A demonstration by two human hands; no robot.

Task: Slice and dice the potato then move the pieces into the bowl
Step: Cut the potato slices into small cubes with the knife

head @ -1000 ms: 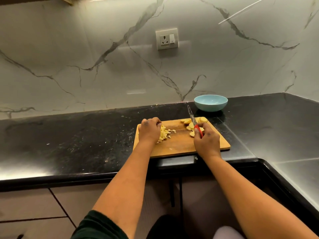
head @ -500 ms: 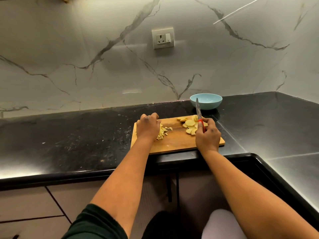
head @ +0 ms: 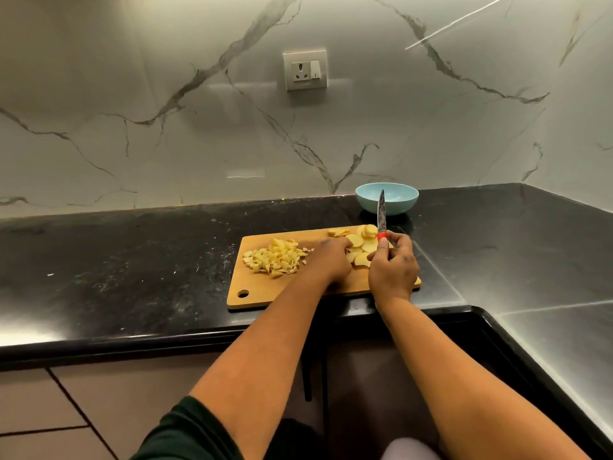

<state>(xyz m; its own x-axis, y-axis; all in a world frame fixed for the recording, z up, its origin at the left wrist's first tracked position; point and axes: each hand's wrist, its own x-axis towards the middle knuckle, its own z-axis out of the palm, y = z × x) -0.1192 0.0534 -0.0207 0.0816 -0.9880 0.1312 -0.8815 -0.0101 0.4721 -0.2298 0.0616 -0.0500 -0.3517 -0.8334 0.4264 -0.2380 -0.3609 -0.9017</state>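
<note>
- Marble-veined wall panels with a wall socket [head: 305, 70] stand behind a black stone surface [head: 132, 260], on which a wooden cutting board [head: 265, 293] is set close to the front edge.
- Round potato slices [head: 356, 240] are spread over the far right part of the board, some overlapping; a heap of diced potato [head: 275, 257] is piled on its left part, apart from the slices.
- The slices are judged to be light, stiff and wet-slick, so they are best stacked flat and pinned from above with fingertips kept clear of the edge.
- The left hand [head: 331, 260] is laid on the board at the near edge of the slices, fingers reaching toward them; whether a slice is pinched cannot be told.
- The right hand [head: 393, 270] is curled round the red handle of a knife [head: 381, 210], whose blade is raised and pointed away, above the slices.
- A light-blue bowl [head: 398, 205] is placed beyond the board, well apart from the diced heap, and appears to hold no pieces yet.
- Dicing is judged partly done; the remaining slices are yet to be cut.
</note>
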